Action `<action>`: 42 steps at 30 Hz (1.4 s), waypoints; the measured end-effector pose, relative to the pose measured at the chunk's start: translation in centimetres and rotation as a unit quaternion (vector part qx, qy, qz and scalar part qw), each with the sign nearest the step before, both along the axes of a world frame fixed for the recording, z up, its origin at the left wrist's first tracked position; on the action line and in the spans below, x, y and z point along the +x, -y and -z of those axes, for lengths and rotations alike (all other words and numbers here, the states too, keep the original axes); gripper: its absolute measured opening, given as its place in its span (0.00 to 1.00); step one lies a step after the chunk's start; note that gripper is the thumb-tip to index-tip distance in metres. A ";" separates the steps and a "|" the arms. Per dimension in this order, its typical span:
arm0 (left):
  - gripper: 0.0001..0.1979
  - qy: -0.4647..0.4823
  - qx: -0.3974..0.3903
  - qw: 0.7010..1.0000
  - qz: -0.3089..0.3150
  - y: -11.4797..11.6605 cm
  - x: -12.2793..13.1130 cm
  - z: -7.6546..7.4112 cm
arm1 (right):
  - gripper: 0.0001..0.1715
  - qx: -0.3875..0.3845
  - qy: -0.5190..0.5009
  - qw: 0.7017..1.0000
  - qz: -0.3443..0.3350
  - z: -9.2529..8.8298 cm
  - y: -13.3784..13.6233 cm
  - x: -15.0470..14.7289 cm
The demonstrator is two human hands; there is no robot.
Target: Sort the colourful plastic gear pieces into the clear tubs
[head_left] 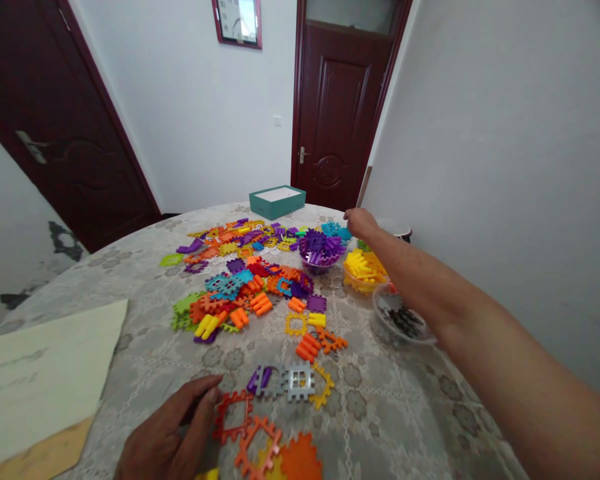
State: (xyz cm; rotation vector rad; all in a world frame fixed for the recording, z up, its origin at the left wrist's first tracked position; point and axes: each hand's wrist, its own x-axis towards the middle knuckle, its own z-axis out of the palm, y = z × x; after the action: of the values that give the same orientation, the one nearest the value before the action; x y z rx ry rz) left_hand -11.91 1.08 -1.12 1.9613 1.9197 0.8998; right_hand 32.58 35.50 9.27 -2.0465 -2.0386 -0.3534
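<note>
My left hand (173,427) rests low on the table, thumb and forefinger slightly apart, their tips beside a red square frame piece (233,417). An orange five-sided frame (258,448) and a solid orange toothed piece (301,460) lie close by. Just beyond lie a grey arched piece (269,382), a grey window piece (299,382) and a yellow frame piece (323,385). My right arm stretches far forward across the tubs. My right hand (363,223) is beside the light-blue toothed pieces (336,231); its fingers are mostly hidden.
Mixed plastic building pieces (245,293) are heaped mid-table. On the right stand a tub of purple pieces (321,250), a tub of yellow pieces (364,268) and a clear tub of dark pieces (403,320). A green box (277,202) stands behind; cardboard (40,380) lies left.
</note>
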 end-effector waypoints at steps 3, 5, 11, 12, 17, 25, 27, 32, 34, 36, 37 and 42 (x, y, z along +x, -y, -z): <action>0.17 0.012 -0.006 1.000 0.013 0.1 0.4 -0.4 | 0.23 0.014 0.003 1.000 -0.005 -0.9 1.2 -0.1; 0.17 0.026 0.001 1.000 0.012 0.3 0.9 -0.9 | 0.23 0.031 -0.001 0.999 -0.022 -1.4 2.6 -0.3; 0.21 0.054 0.004 0.998 0.013 0.7 2.3 -2.2 | 0.20 0.128 -0.078 0.978 -0.142 -2.5 12.3 -3.0; 0.20 0.055 0.005 0.998 0.009 0.7 2.3 -2.3 | 0.19 0.134 -0.102 0.972 -0.163 -2.5 14.8 -3.9; 0.18 0.059 0.017 0.998 0.008 0.8 2.3 -2.5 | 0.14 0.040 -0.215 0.940 -0.260 -0.4 27.6 -9.1; 0.25 -0.007 -0.018 0.993 0.116 2.5 1.4 -4.4 | 0.20 -0.111 -0.185 0.926 -0.309 7.1 33.9 -12.7; 0.33 -0.050 -0.046 0.985 0.159 3.3 1.0 -4.7 | 0.24 -0.112 -0.151 0.937 -0.294 8.2 33.9 -12.7; 0.49 -0.130 -0.143 0.956 0.219 4.9 1.2 -4.6 | 0.26 -0.093 -0.106 0.956 -0.258 9.8 33.7 -13.6; 0.47 -0.143 -0.148 0.957 0.202 4.9 1.8 -4.3 | 0.23 -0.077 -0.107 0.957 -0.258 10.4 33.4 -13.9; 0.41 -0.146 -0.140 0.960 0.193 4.6 2.2 -4.0 | 0.21 -0.064 -0.119 0.954 -0.266 10.9 33.0 -14.0; 0.37 -0.142 -0.130 0.962 0.193 4.3 2.4 -3.8 | 0.20 -0.058 -0.131 0.952 -0.270 11.1 32.9 -13.9; 0.25 -0.095 -0.052 0.973 0.204 2.5 2.9 -2.3 | 0.18 -0.022 -0.212 0.939 -0.271 11.8 32.3 -13.7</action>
State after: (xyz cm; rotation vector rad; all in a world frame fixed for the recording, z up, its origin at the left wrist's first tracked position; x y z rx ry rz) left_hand -9.01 -1.38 1.18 2.3250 1.5213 0.5040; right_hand 18.91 3.18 -2.57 -1.3321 -2.2079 0.2202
